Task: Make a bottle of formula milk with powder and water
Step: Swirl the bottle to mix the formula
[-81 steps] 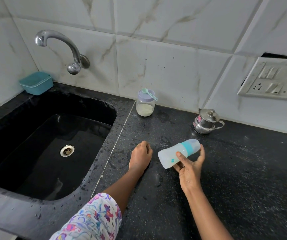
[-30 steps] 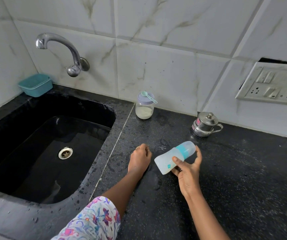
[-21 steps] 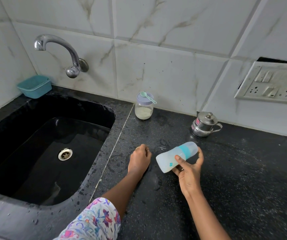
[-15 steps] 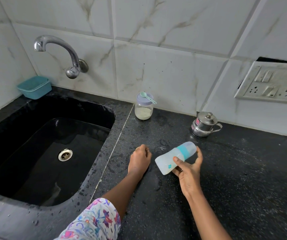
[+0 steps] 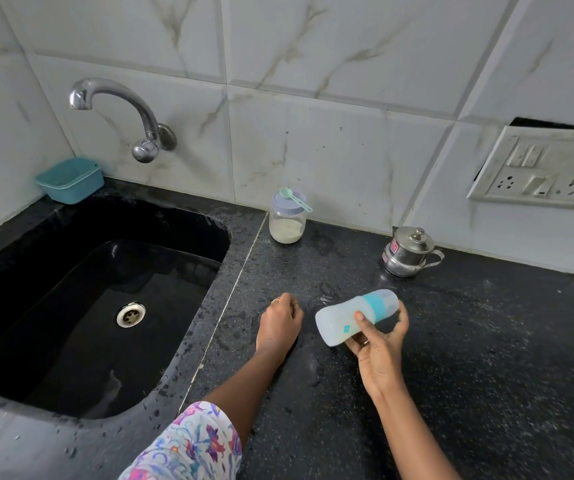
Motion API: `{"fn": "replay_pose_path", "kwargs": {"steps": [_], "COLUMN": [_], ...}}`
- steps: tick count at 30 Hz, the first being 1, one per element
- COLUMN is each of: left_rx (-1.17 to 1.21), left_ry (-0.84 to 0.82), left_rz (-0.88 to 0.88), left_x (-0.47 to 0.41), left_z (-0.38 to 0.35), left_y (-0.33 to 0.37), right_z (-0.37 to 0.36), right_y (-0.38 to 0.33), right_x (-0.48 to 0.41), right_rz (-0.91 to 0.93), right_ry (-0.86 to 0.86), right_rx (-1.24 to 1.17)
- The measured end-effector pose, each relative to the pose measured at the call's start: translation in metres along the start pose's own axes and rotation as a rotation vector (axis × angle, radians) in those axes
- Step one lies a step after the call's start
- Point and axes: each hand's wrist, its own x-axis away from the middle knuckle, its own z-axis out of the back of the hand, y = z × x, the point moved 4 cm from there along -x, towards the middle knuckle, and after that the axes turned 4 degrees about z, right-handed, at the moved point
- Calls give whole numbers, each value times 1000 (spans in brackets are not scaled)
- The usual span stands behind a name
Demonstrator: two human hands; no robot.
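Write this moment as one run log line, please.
right hand: holds baby bottle tilted | left hand: fist on counter

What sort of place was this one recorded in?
Most likely a home kitchen: a black sink set in a wet black stone counter, a wall tap on marbled tiles, and a switch-and-socket plate above the counter.

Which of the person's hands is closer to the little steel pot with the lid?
The right hand. It holds the baby bottle just in front of the steel pot, slightly to its left. The left hand rests on the counter farther left, toward the sink.
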Motion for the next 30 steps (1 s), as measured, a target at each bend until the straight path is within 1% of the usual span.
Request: {"fn": "replay_pose_path", "kwargs": {"steps": [2,6,10,14,18,22,26,30], "left_rx": [0,0,0,-8,-4,-11,-8,-12], "left_ry": [2,6,9,7,7,8,8,4], "left_rz": [-2,-1,-3,-5,-5,-13,-14,-16], "left_x": [0,0,0,0,0,0,0,0], "left_z": [0,0,0,1,0,0,0,0], "left_y": [0,1,0,1,0,1,0,1], "right_z": [-2,-1,-5,-1,-3,2,1,6], "right_y": [-2,-1,-3,1,-2,2,0,2], "right_x": [2,-1,3,0,3,-3,-1,-5], "right_rz": [8,5,1,-7,-9,-7,-14,-5], "right_ry": [-36,23,-50,37,-19,67,6,74], "right_rx": [34,-62,25,-73,3,-118,-33,-130]}}
